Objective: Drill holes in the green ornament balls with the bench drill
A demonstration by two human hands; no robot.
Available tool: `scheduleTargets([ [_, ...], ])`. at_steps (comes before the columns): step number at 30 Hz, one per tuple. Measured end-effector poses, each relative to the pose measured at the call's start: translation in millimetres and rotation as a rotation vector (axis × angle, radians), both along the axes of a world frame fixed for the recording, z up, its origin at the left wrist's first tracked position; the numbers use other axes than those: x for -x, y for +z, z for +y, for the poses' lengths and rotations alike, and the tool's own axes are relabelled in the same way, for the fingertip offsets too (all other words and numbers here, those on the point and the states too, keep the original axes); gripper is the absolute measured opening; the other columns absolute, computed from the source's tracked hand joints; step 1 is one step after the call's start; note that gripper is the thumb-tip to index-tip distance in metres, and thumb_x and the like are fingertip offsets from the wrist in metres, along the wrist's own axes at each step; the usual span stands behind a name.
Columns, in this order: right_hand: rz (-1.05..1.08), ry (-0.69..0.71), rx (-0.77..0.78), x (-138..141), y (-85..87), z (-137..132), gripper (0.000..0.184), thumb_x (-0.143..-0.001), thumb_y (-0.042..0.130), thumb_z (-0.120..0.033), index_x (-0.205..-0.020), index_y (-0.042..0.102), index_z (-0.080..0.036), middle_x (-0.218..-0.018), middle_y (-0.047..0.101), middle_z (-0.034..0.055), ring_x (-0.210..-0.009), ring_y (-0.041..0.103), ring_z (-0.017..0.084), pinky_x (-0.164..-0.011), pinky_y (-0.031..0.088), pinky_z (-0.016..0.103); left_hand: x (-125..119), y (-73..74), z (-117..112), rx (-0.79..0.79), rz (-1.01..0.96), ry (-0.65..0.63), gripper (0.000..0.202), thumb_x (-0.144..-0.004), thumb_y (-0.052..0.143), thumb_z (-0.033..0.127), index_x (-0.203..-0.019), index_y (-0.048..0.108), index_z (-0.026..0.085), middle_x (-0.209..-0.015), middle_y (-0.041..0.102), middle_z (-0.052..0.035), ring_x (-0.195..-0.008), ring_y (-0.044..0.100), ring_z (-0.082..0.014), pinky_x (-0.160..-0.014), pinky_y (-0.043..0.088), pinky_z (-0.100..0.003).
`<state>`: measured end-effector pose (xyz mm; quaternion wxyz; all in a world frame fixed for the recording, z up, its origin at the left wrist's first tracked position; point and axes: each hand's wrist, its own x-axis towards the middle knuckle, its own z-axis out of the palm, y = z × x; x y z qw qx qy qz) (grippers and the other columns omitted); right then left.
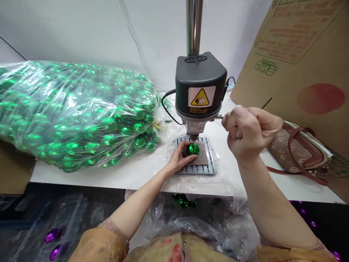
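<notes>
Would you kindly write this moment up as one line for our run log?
left hand: on green shiny ball, under bench drill | right hand: fist around feed lever | nearby: plastic bag of green balls

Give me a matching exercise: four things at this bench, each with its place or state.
Things:
1 left hand
2 right hand
3 clear plastic bag of shiny green baubles
4 brown patterned handbag

Places:
A clenched beside the black drill press
B left of the press on white table
C over a green bauble under the drill bit
D right of the press, beside brown cardboard

Pairs: 1C, 2A, 3B, 4D
</notes>
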<state>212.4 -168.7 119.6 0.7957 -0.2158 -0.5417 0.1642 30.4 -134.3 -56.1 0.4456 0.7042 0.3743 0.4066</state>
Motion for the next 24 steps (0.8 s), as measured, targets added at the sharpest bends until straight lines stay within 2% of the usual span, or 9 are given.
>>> scheduleTargets([
  [4, -0.023, 0.017, -0.057, 0, -9.7, 0, 0.059, -0.09, 0.066, -0.026, -0.052, 0.023, -0.018, -0.045, 0.026, -0.0064, -0.041, 0.025, 0.003, -0.045, 0.019, 0.028, 0, -0.8, 0, -0.008, 0.009, 0.016, 0.06, -0.08, 0.084, 0.055, -0.125, 0.06, 0.023, -0.126, 0.067, -0.0096, -0.122, 0.064, -0.03, -0.108, 0.052, -0.044],
  [10, -0.049, -0.001, -0.124, -4, -19.8, 3, 0.058, -0.088, 0.067, -0.023, -0.052, 0.021, -0.018, -0.047, 0.025, -0.0059, -0.043, 0.024, 0.003, -0.047, 0.017, 0.029, -1, -3.7, 1, -0.009, -0.015, 0.012, 0.06, -0.08, 0.085, 0.054, -0.125, 0.06, 0.022, -0.125, 0.068, -0.0099, -0.12, 0.065, -0.0298, -0.106, 0.052, -0.045],
  [18, -0.109, -0.014, -0.204, -5, -35.6, 4, 0.052, -0.087, 0.064, -0.019, -0.053, 0.024, -0.017, -0.049, 0.027, -0.0054, -0.044, 0.026, 0.004, -0.05, 0.021, 0.029, -1, -3.6, 0, -0.009, -0.044, -0.007, 0.059, -0.081, 0.085, 0.053, -0.125, 0.06, 0.023, -0.127, 0.067, -0.01, -0.12, 0.065, -0.0292, -0.108, 0.052, -0.045],
  [24, -0.162, -0.059, -0.272, -7, -37.9, 5, 0.05, -0.086, 0.062, -0.017, -0.056, 0.023, -0.018, -0.051, 0.028, -0.0057, -0.044, 0.025, 0.004, -0.048, 0.026, 0.029, -1, -4.2, 0, 0.0, -0.053, -0.006, 0.059, -0.08, 0.085, 0.053, -0.124, 0.06, 0.022, -0.127, 0.067, -0.0103, -0.122, 0.065, -0.0299, -0.109, 0.051, -0.046],
])
